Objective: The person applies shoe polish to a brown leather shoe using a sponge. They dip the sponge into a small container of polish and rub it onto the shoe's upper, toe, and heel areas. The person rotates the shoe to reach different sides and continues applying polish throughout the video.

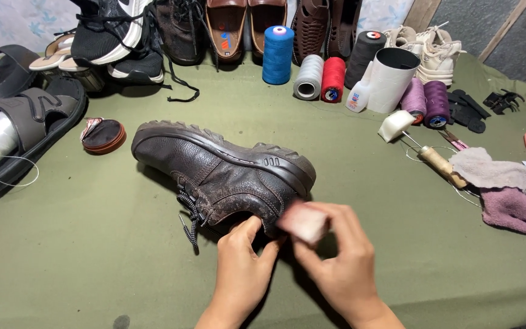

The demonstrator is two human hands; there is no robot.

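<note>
hands [293, 256] hide the brown shoe's [220, 167] opening; pink block [304, 222] blurred.

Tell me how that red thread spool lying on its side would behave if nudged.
The red spool lies on its side, so it would probably roll. The grey spool beside it might stop it. The green cloth likely slows rolling.
</note>
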